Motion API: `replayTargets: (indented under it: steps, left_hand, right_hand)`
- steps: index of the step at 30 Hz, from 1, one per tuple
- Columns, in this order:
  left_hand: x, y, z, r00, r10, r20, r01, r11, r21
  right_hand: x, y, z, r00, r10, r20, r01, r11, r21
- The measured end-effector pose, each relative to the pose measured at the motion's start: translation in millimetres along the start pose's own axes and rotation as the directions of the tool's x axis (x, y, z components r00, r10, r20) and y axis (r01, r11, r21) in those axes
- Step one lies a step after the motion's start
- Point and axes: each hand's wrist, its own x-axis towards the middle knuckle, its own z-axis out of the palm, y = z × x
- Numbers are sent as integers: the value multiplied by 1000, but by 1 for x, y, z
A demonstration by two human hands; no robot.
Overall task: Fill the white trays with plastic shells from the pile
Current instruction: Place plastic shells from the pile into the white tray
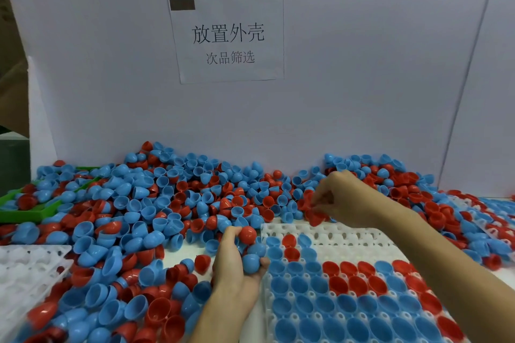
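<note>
Head camera: a worker's two bare hands sort red and blue plastic half-shells at a bench backed by a white partition (362, 64) bearing a printed paper sign (227, 37). The pile of shells (145, 203) spreads across the whole bench, lapping over a green tray (28, 213) at far left and partly burying another white tray (473, 205) at right. The left hand (237, 256) is closed around a cluster of shells, a red shell (248, 234) at the top and a blue shell (252, 260) by the thumb, held just beside the left edge of the main white tray (334, 234). The right hand (342, 198) reaches into the pile beyond that tray, fingers pinched on a red shell at the heap's near edge; blur hides how firm the hold is. The main tray's near rows are filled, mostly open side up, while its far rows and much of its upper right stay bare. A further white tray (25, 267) at lower left sits empty. The shells look light, rigid and smooth, thin-walled cups likely to skid or nest into one another; a pinch across the rim, or a thumb inside the hollow, seems the surest hold for setting each one into a socket.
</note>
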Motion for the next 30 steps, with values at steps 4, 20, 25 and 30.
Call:
replayTargets:
  steps: [4,20,25,30]
  left_hand:
    - [2,0,-1,1000,6,-1,-6,1000,-7]
    - [4,-2,0,1000,-4,-16,4,1000,13]
    - [1,-1,1,1000,-17,-2,17,1000,9]
    - [0,-2,1,999,-23,41,22,999,23]
  right_hand:
    - [-1,22,17,990,67,126,-51,991,-127]
    - [1,29,60,948,92,306,-22,974,-226]
    - [0,25,54,947,96,307,-24,972,-233]
    - [-1,9,40,996,-29,87,44,984,-172]
